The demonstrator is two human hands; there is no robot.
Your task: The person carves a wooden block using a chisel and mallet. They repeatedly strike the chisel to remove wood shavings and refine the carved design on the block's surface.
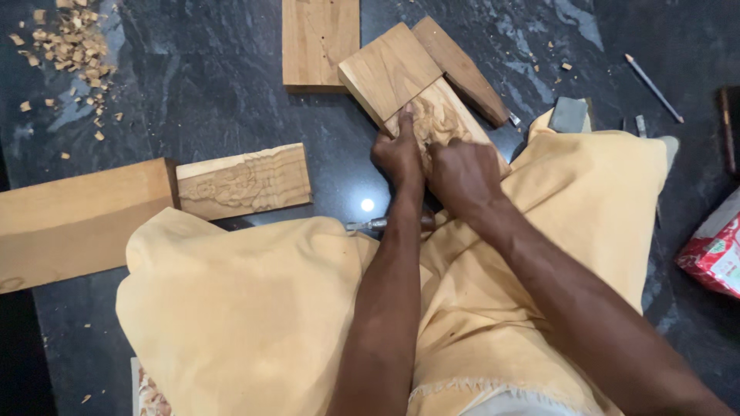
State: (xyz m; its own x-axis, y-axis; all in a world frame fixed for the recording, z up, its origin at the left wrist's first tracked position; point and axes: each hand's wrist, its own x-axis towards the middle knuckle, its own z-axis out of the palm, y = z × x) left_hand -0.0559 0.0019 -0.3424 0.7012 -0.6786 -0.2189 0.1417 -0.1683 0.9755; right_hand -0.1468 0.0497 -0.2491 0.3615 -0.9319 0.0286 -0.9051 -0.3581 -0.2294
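Observation:
A carved wooden block (435,115) lies tilted on the dark stone floor just past my yellow-clothed knees. My left hand (398,154) rests on its near left edge, forefinger stretched up along the carving. My right hand (462,171) is closed on the block's lower part, beside the left hand; whatever it holds is hidden under the fingers. A plain wooden block (385,69) butts against the carved block's far end. A metal-tipped tool (378,224) lies below my left wrist.
A second carved block (243,181) and a long plank (77,219) lie to the left. Another board (320,42) sits at the top. Wood chips (69,46) are at top left. A pencil (654,77), a grey stone (569,113) and a red-white bag (713,250) lie to the right.

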